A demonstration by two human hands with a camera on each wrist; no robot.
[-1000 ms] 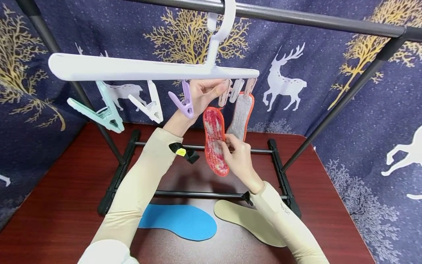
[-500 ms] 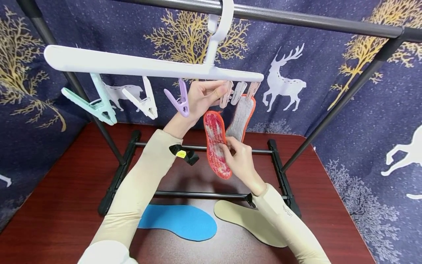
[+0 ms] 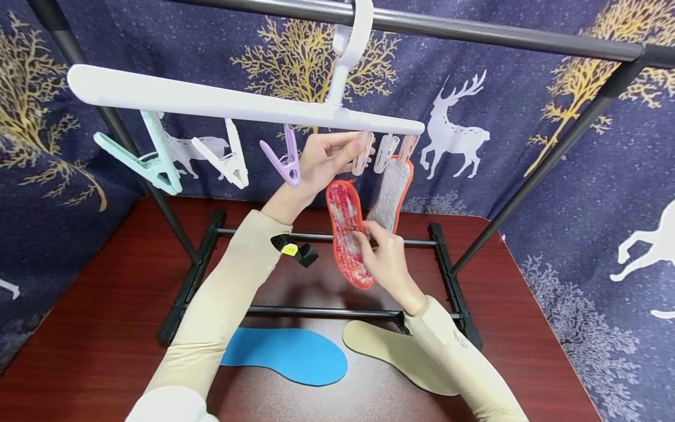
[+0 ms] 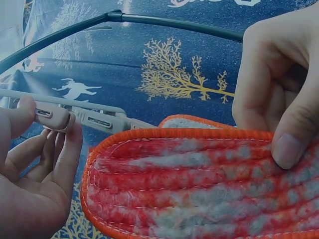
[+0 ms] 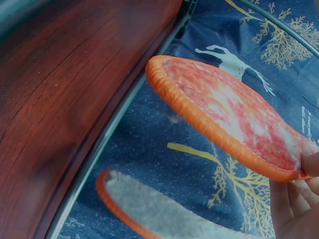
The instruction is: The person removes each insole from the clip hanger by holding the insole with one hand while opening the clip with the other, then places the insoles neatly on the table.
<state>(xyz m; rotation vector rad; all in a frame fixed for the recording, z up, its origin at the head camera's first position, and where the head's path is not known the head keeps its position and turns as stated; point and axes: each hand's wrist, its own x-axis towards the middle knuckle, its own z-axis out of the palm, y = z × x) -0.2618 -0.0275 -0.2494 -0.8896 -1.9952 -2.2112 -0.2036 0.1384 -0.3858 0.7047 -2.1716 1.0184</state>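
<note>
My left hand [image 3: 323, 167] pinches a pale pink clothespin [image 4: 52, 117] hanging under the white hanger [image 3: 237, 105], thumb above and fingers below. My right hand [image 3: 389, 258] holds a red-and-white quilted insole [image 3: 345, 208] with orange edging by its middle, thumb on the patterned face. The insole's upper end is just below the pinched clothespin, apart from it. Behind it a grey insole [image 3: 391, 190] with orange edging hangs from another pinkish clothespin [image 3: 407, 149]. Between these two clothespins is a whitish clothespin [image 3: 387, 153].
Mint [image 3: 158, 164], white [image 3: 230, 161] and purple [image 3: 287, 161] clothespins hang along the hanger's left half. The hanger hooks over a black rail [image 3: 448, 32]. A blue insole [image 3: 287, 354] and a beige insole [image 3: 401, 354] lie on the reddish-brown table [image 3: 95, 305], near the rack's lower bar [image 3: 327, 310].
The hanger has tilted, its left end rising and its right end sinking. The red insole and my right hand have shifted slightly right and the insole a little down. Both hands keep their holds.
</note>
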